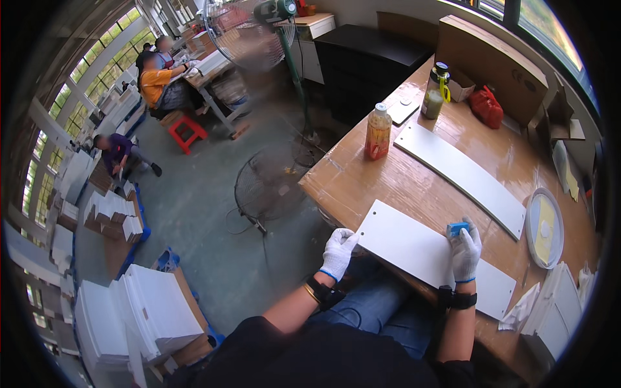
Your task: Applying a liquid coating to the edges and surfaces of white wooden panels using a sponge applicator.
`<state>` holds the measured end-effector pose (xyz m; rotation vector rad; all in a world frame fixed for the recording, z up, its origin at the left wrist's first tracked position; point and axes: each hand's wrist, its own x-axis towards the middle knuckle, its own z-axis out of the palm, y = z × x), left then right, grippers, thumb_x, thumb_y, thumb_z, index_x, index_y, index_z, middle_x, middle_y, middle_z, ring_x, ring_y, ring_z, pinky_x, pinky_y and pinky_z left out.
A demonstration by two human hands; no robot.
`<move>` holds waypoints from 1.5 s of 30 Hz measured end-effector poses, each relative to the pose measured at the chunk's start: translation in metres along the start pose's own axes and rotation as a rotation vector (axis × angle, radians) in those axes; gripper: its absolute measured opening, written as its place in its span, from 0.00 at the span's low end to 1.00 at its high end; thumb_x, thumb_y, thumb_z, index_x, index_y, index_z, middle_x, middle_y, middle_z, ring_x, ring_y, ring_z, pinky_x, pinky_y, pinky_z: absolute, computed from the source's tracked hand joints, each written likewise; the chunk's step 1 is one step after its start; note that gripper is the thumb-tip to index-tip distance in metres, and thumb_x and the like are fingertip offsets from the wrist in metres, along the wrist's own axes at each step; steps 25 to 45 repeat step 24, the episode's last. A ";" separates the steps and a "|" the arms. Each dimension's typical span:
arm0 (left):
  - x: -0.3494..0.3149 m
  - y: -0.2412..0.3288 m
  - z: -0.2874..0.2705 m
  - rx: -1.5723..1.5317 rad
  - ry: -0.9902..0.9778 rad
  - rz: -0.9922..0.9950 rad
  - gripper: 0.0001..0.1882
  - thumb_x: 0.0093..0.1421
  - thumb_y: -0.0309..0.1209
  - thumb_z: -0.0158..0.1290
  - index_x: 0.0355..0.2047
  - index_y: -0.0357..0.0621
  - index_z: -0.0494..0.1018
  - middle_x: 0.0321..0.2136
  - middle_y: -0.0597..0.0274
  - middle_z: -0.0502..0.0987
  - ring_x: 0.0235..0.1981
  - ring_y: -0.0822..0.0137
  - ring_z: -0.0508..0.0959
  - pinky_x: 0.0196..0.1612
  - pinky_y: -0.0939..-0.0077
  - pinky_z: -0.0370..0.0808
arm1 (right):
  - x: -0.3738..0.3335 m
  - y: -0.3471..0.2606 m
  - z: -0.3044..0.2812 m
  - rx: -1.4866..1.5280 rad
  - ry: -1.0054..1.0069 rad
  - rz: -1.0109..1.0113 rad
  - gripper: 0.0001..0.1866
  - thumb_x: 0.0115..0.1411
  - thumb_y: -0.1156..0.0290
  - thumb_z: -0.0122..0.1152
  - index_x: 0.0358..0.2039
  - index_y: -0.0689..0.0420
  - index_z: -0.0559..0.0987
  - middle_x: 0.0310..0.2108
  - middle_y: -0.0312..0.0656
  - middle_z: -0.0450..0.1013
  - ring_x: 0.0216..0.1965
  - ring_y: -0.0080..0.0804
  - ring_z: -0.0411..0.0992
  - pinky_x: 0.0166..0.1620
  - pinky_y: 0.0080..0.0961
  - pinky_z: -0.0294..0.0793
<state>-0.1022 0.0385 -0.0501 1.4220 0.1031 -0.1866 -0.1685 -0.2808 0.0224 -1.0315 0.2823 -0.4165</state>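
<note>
In front of me a long white board (pixel 414 249) lies slantwise on the table, with small holes near its ends. My left hand (pixel 338 253), in a white knitted glove, is closed on the board's left end with the fingertips at its edge. Over the right half of the board, my right hand (pixel 466 251) wears a matching glove and is closed round a small blue block (pixel 457 229). The block's underside is hidden, so I cannot tell whether it touches the board. A second white board (pixel 462 180) lies farther back, apart from both hands.
The brown table (pixel 349 174) bears a drink bottle (pixel 378 132), a tumbler (pixel 435 94), a red bag (pixel 486 108) and a round white tray (pixel 544 226). A carton (pixel 491 64) stands behind. Stacked white panels (pixel 152 310) and a fan (pixel 265 184) are leftward; people sit farther off.
</note>
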 end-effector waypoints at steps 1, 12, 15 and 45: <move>-0.002 0.002 0.001 -0.038 0.007 -0.028 0.07 0.64 0.28 0.55 0.40 0.41 0.71 0.32 0.66 0.76 0.33 0.75 0.77 0.39 0.79 0.76 | -0.002 -0.001 -0.001 0.000 0.007 0.000 0.22 0.65 0.74 0.51 0.59 0.65 0.66 0.43 0.43 0.73 0.44 0.35 0.74 0.51 0.35 0.74; -0.002 -0.001 -0.013 -0.227 0.000 -0.158 0.08 0.65 0.31 0.53 0.40 0.39 0.74 0.34 0.63 0.78 0.35 0.72 0.77 0.43 0.76 0.76 | -0.033 -0.026 0.022 0.086 -0.036 -0.001 0.26 0.61 0.70 0.56 0.58 0.65 0.65 0.40 0.44 0.73 0.43 0.36 0.75 0.54 0.37 0.72; 0.006 -0.011 -0.024 -0.280 -0.128 -0.188 0.11 0.67 0.33 0.49 0.41 0.37 0.75 0.36 0.62 0.78 0.38 0.71 0.77 0.46 0.75 0.74 | -0.042 -0.024 0.026 0.087 -0.033 0.028 0.27 0.61 0.69 0.57 0.58 0.66 0.65 0.42 0.45 0.72 0.44 0.35 0.74 0.54 0.38 0.72; 0.021 0.001 -0.031 -0.368 -0.254 -0.358 0.16 0.69 0.39 0.48 0.48 0.40 0.73 0.44 0.55 0.79 0.46 0.62 0.80 0.54 0.61 0.75 | -0.051 0.008 0.014 -0.028 -0.083 0.118 0.30 0.58 0.67 0.60 0.57 0.68 0.67 0.46 0.47 0.72 0.45 0.34 0.74 0.51 0.30 0.72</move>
